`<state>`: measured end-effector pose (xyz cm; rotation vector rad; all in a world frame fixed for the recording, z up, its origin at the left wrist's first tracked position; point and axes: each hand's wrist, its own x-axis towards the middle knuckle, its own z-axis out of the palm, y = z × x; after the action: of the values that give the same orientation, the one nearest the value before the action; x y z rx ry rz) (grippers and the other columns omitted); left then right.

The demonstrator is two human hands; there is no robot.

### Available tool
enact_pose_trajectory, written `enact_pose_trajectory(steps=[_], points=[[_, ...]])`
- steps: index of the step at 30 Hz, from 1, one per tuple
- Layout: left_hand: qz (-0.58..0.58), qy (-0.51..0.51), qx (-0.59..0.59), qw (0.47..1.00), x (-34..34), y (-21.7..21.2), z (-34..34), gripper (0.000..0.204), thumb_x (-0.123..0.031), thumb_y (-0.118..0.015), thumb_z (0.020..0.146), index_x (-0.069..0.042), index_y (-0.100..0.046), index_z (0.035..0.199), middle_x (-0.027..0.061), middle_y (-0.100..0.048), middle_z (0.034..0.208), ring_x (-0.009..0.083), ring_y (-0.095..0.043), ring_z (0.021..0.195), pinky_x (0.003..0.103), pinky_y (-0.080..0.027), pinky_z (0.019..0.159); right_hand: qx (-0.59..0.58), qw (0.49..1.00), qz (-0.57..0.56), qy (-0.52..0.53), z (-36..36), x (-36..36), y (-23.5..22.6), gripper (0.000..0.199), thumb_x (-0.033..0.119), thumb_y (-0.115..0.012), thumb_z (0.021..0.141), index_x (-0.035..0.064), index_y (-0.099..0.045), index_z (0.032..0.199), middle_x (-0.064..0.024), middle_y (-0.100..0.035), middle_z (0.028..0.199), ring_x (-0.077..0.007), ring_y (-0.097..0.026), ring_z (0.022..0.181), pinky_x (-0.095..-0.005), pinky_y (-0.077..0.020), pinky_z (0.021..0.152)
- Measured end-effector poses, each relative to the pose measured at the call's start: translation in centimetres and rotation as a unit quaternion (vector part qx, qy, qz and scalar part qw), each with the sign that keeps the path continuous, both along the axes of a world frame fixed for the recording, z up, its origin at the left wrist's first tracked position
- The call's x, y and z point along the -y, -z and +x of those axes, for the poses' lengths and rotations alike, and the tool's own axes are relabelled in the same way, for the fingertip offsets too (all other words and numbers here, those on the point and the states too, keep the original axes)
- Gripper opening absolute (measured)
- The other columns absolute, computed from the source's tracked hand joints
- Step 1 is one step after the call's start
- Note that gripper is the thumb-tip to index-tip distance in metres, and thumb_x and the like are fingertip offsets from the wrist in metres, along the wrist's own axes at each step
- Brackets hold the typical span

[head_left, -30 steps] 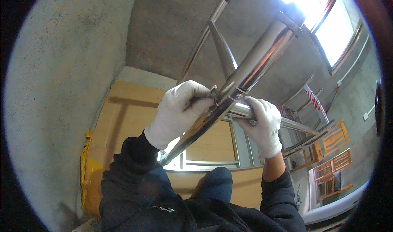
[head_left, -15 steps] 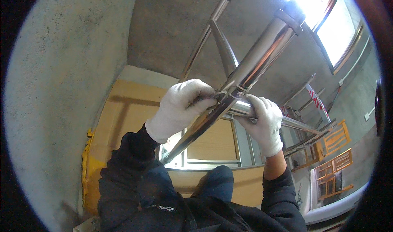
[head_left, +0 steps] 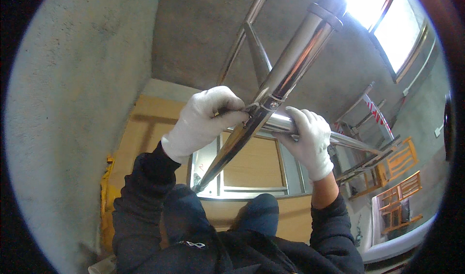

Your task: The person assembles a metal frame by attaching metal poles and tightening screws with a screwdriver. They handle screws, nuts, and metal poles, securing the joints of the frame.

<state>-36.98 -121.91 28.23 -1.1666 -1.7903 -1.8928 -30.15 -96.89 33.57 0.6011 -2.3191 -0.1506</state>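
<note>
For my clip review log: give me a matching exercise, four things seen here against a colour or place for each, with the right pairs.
Things:
1. left hand
2. right hand
3. steel pole
4. wooden frames

Descriptions:
A. orange, low at the right of the view
B. shiny, slanting up toward the bright window
C. white-gloved, gripping a horizontal tube
D. white-gloved, at the clamp where the tubes cross

Pairs: 1-D, 2-C, 3-B, 4-A

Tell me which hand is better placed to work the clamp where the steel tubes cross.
Probably left. The left hand has its fingertips right at the clamp on the slanted tube, while the right hand is wrapped around the cross tube, steadying it.
</note>
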Motion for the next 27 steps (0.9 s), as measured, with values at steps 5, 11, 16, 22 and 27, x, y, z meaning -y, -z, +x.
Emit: enact_pose_trajectory(steps=[5,11,16,22,27], points=[[0.113,0.066,0.191,0.973,-0.9,0.0,1.8,0.009,0.0,-0.069,0.086,0.001,-0.065,0.095,0.0029,-0.066,0.088,0.0098,-0.064,0.079,0.025,-0.055,0.069,0.003,1.0,-0.007,-0.008,0.1,-0.1,0.1,0.056,0.032,-0.083,0.066,0.0081,-0.061,0.112,-0.0059,-0.061,0.084,-0.0276,-0.061,0.078,-0.0393,-0.0478,0.069],[0.12,0.029,0.183,0.975,-1.2,0.3,2.4,0.009,-0.001,-0.068,0.087,0.002,-0.066,0.095,0.0052,-0.067,0.084,0.0111,-0.065,0.078,0.026,-0.056,0.069,0.014,0.984,-0.142,-0.109,0.9,1.3,-1.4,0.068,0.023,-0.086,0.065,0.0021,-0.056,0.122,-0.0162,-0.065,0.11,-0.0293,-0.066,0.097,-0.0392,-0.0534,0.083],[0.093,-0.017,0.133,0.987,-1.3,0.6,2.2,0.009,-0.004,-0.067,0.089,0.002,-0.069,0.095,0.006,-0.067,0.08,0.0091,-0.062,0.071,0.024,-0.05,0.063,0.156,0.889,-0.394,-0.176,0.8,6.0,-3.1,0.068,0.016,-0.082,0.071,0.0011,-0.049,0.129,-0.0125,-0.065,0.114,-0.0204,-0.065,0.103,-0.0359,-0.0534,0.09],[-0.019,-0.161,-0.078,0.984,-0.7,-0.4,2.0,0.01,-0.011,-0.069,0.086,-0.002,-0.069,0.09,0.0112,-0.063,0.075,0.023,-0.063,0.066,0.032,-0.048,0.06,0.191,0.841,-0.48,-0.162,0.3,8.9,-4.2,0.07,0.013,-0.075,0.066,0.0001,-0.046,0.129,-0.0101,-0.06,0.106,-0.019,-0.061,0.1,-0.034,-0.0503,0.089],[-0.067,-0.203,-0.13,0.968,-0.4,-0.9,1.6,0.015,-0.018,-0.069,0.086,-0.003,-0.067,0.085,0.0129,-0.061,0.075,0.0316,-0.06,0.068,0.038,-0.047,0.061,0.094,0.862,-0.461,-0.19,-0.7,9.7,-3.1,0.063,0.011,-0.08,0.069,0.0031,-0.044,0.121,-0.0071,-0.063,0.096,-0.0132,-0.063,0.087,-0.031,-0.0542,0.078]])
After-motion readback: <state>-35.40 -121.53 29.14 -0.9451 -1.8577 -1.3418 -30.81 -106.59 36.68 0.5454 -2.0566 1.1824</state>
